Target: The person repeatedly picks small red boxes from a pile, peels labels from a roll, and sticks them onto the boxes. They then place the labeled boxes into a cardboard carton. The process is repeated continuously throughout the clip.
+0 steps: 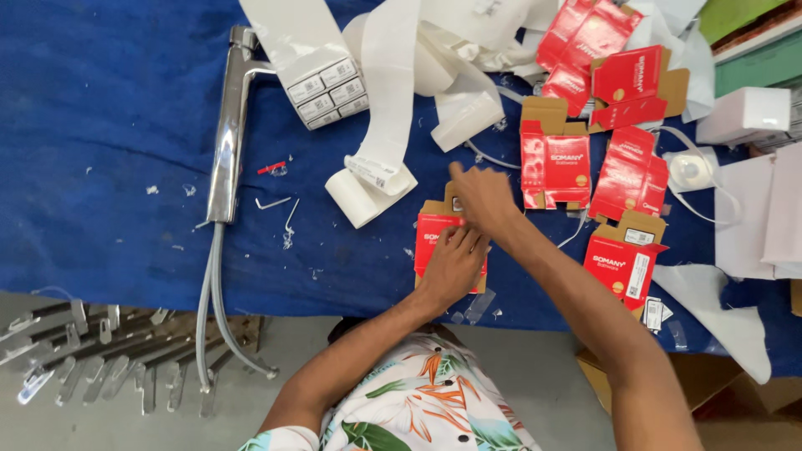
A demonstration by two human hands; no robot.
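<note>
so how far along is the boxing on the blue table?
Looks done: nothing clearly; four flat red cardboard cartons lie near the hands, more heaped behind, none visibly closed up. In hand: both the left hand and right hand rest on one flat red carton. Left: the long chrome tap with grey hoses lies bare, white label strip loose.

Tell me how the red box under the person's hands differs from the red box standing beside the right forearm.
The red box under the hands lies on the blue table cover, half hidden by the left hand and right hand; the box beside the forearm lies untouched. The forearm box shows a white label; the other's is hidden. Both are small red cartons with brown flaps.
</note>
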